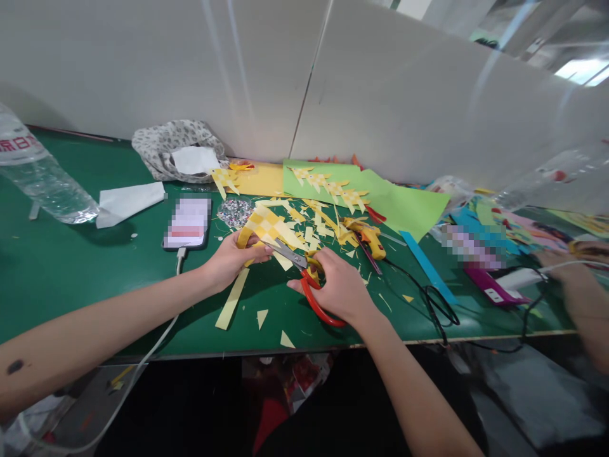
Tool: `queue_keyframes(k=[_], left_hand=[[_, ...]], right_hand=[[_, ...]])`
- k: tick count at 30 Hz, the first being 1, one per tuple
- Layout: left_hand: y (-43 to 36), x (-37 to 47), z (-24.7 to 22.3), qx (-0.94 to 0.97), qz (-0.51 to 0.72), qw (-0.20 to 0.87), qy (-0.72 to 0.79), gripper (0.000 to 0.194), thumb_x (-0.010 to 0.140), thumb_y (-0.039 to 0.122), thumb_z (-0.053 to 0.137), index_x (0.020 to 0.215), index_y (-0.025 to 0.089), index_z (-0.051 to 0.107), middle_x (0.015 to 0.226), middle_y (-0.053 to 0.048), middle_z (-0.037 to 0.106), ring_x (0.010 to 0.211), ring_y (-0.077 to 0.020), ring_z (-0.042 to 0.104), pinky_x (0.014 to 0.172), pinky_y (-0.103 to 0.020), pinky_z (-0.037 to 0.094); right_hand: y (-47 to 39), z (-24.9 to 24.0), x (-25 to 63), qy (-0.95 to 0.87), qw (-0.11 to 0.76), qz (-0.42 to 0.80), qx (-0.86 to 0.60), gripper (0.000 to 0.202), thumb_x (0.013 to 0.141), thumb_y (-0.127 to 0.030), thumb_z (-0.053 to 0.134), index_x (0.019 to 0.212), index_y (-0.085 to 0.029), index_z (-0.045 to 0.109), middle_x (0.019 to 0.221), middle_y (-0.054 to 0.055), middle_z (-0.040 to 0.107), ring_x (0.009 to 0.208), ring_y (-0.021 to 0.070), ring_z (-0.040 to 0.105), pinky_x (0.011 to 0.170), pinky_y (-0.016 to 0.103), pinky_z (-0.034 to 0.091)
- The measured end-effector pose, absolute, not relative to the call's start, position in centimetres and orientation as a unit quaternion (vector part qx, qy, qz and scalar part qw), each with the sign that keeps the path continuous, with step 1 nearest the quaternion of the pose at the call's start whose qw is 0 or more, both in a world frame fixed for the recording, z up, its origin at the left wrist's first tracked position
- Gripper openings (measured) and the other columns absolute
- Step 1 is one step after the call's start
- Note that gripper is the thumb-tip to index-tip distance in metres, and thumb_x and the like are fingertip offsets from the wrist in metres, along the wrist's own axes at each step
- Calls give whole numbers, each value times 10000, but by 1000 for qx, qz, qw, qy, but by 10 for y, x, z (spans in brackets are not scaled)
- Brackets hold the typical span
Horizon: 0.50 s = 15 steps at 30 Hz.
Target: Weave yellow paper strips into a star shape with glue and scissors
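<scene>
My left hand (pixel 233 259) pinches a yellow-and-white checked woven paper piece (pixel 261 223) above the table. Red-handled scissors (pixel 318 298) are in my right hand (pixel 340 282), their blades pointing left at the lower edge of that paper, close to my left fingertips. Whether the blades are touching the paper I cannot tell. Yellow paper scraps (pixel 311 236) lie heaped behind and beside my hands. A pale yellow paper strip (pixel 231 299) lies under my left hand. Farther back, several finished-looking checked paper fish shapes (pixel 328 184) rest on a green paper sheet (pixel 295 170).
A phone (pixel 189 222) with a white cable lies left, near a water bottle (pixel 45 168) and a patterned cloth pouch (pixel 157 149). To the right are a yellow glue gun (pixel 371 241), its black cord and a blue strip (pixel 428 266). A co-worker's arm (pixel 583 298) reaches in at far right.
</scene>
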<state>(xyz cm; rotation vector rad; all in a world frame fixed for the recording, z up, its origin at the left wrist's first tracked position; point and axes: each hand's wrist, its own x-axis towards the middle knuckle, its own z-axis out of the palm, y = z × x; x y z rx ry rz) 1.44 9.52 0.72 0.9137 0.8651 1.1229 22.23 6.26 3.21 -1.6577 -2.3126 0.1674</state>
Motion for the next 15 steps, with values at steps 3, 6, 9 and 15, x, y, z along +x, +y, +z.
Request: queue_keyframes(k=[3,6,9,15], left_hand=[[96,13,6,409,493,666,383,214,577,188,768,731,155,623,687,18,634,657,-96,601,691,-231,486],[96,13,7,406,492,665,388,211,569,185,773,715,152,624,685,13,636,660,-99,601,700,-235,486],[96,14,8,407,490,662,393,202,568,189,774,702,152,627,676,12,632,646,-96,595,693,-232,483],[96,14,7,412,491,657,397,203,565,201,775,697,154,628,676,15,621,643,-96,590,686,-233,477]], right_hand=[[63,32,222,-804,150,58,-572,411,701,-595,539,823,-207,482,815,24,533,678,169,543,580,281,372],[63,32,222,-806,155,56,-569,410,699,-598,541,795,-204,486,785,23,528,665,166,535,574,279,369],[63,32,222,-808,159,53,-565,420,696,-608,541,782,-199,494,771,27,526,667,171,531,574,280,370],[64,31,221,-809,160,55,-563,434,700,-620,532,770,-193,500,764,38,526,647,168,517,577,284,371]])
